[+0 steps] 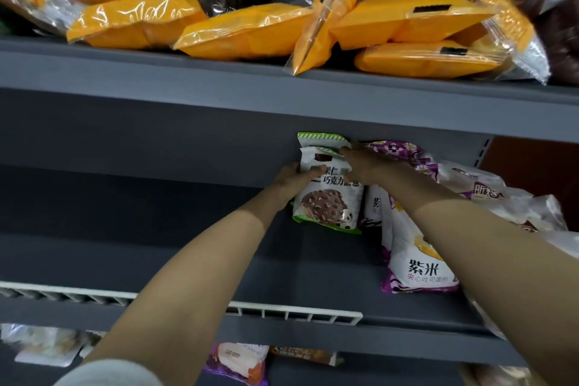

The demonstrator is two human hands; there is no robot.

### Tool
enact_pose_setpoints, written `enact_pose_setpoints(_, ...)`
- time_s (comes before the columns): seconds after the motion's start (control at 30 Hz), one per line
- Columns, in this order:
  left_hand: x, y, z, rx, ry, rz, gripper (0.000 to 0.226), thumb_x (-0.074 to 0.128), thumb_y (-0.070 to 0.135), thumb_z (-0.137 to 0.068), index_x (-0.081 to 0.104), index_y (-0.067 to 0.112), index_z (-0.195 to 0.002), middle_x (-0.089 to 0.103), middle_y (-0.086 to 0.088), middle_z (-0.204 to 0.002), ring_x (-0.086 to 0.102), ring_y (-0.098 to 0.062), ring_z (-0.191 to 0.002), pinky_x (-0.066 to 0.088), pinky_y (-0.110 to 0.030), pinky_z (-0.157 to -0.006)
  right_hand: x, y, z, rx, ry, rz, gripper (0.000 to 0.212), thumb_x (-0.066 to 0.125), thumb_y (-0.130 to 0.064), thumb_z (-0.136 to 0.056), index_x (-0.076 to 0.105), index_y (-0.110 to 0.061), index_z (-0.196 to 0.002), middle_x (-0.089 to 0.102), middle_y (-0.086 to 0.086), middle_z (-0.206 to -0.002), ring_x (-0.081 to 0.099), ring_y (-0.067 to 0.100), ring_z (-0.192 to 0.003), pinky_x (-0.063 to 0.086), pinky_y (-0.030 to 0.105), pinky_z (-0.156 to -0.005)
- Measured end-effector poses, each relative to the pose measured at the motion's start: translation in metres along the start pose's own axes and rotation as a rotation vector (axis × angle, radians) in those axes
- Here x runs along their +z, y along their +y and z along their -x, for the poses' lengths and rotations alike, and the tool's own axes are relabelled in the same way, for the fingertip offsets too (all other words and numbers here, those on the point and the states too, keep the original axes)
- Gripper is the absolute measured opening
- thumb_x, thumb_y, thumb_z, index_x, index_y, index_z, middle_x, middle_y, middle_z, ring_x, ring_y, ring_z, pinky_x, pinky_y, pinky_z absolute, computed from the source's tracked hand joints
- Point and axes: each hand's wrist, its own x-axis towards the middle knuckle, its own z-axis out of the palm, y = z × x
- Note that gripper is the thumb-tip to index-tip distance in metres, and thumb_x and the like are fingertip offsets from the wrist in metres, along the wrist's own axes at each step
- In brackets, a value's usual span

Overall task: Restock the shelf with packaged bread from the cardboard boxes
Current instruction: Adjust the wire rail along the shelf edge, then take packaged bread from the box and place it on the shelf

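Note:
A white and green bread packet (329,200) with a chocolate bun picture stands upright at the back of the grey middle shelf (188,260). My left hand (293,180) grips its left edge, thumb over the front. My right hand (365,166) holds its upper right corner, where a second green-topped packet (319,138) stands behind it. Purple and white bread packets (416,260) lie to the right under my right forearm. No cardboard box is in view.
Orange bread packets (244,30) and brown ones (551,9) crowd the upper shelf. A white slotted rail (291,313) runs along the middle shelf's front edge. More packets (238,363) sit on the shelf below. The middle shelf's left half shows bare grey board.

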Motion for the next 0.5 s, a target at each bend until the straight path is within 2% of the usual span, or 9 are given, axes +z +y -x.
enact_pose_setpoints(0.1,0.000,0.007,0.004,-0.024,0.020,-0.004,0.046,0.063,0.036,-0.088,0.053,0.016,-0.127,0.061,-0.006,-0.125,0.058,-0.015,-0.096,0.045,-0.025,-0.073,-0.002,-0.006,0.002,0.037,-0.019,0.016,0.063,0.050,-0.019,-0.096,0.018,-0.014,-0.150,-0.012,0.017,-0.158,0.028,0.040,-0.139,0.034,0.046,-0.111)
enact_pose_setpoints(0.17,-0.001,0.010,0.005,-0.015,0.031,-0.032,0.047,0.064,0.036,-0.087,0.052,0.014,-0.127,0.061,-0.006,-0.125,0.061,-0.019,-0.102,0.048,-0.026,-0.077,-0.008,-0.011,0.007,0.060,0.003,0.017,0.063,0.053,-0.016,-0.095,0.020,-0.013,-0.149,-0.013,0.017,-0.158,0.021,0.039,-0.142,0.029,0.048,-0.114)
enact_pose_setpoints(0.23,-0.009,0.014,0.009,0.006,0.079,-0.128,0.049,0.064,0.037,-0.086,0.054,0.012,-0.127,0.061,-0.007,-0.126,0.061,-0.022,-0.109,0.051,-0.030,-0.088,-0.016,-0.018,0.014,0.056,0.072,0.007,0.066,0.056,-0.013,-0.092,0.022,-0.013,-0.148,-0.001,0.018,-0.158,0.018,0.037,-0.144,0.025,0.047,-0.116)
enact_pose_setpoints(0.3,-0.024,0.017,0.018,0.051,0.165,-0.289,0.044,0.060,0.032,-0.090,0.055,0.008,-0.126,0.059,-0.009,-0.129,0.056,-0.024,-0.117,0.045,-0.029,-0.097,-0.021,-0.030,0.023,0.009,0.178,-0.039,0.063,0.056,-0.011,-0.091,0.027,-0.015,-0.146,0.018,0.015,-0.155,0.025,0.035,-0.141,0.030,0.045,-0.114)
enact_pose_setpoints(0.37,-0.047,0.018,0.034,0.097,0.274,-0.445,0.036,0.054,0.023,-0.093,0.054,0.007,-0.125,0.056,-0.009,-0.131,0.052,-0.025,-0.122,0.040,-0.025,-0.096,-0.023,-0.048,0.031,-0.061,0.251,-0.139,0.052,0.055,-0.014,-0.093,0.036,-0.016,-0.141,0.033,0.013,-0.148,0.035,0.032,-0.135,0.036,0.043,-0.109)
enact_pose_setpoints(0.43,-0.078,0.013,0.053,0.142,0.338,-0.546,0.029,0.052,0.019,-0.093,0.058,0.007,-0.118,0.061,-0.009,-0.124,0.055,-0.026,-0.118,0.041,-0.023,-0.090,-0.021,-0.075,0.037,-0.128,0.245,-0.296,0.042,0.056,-0.017,-0.093,0.047,-0.016,-0.133,0.048,0.012,-0.138,0.046,0.028,-0.127,0.041,0.038,-0.104)
enact_pose_setpoints(0.5,-0.111,0.005,0.075,0.160,0.390,-0.627,0.026,0.052,0.019,-0.092,0.062,0.008,-0.113,0.064,-0.008,-0.119,0.058,-0.026,-0.112,0.045,-0.025,-0.092,-0.019,-0.111,0.040,-0.185,0.216,-0.500,0.032,0.057,-0.017,-0.091,0.057,-0.014,-0.123,0.060,0.010,-0.126,0.056,0.024,-0.116,0.044,0.028,-0.098)
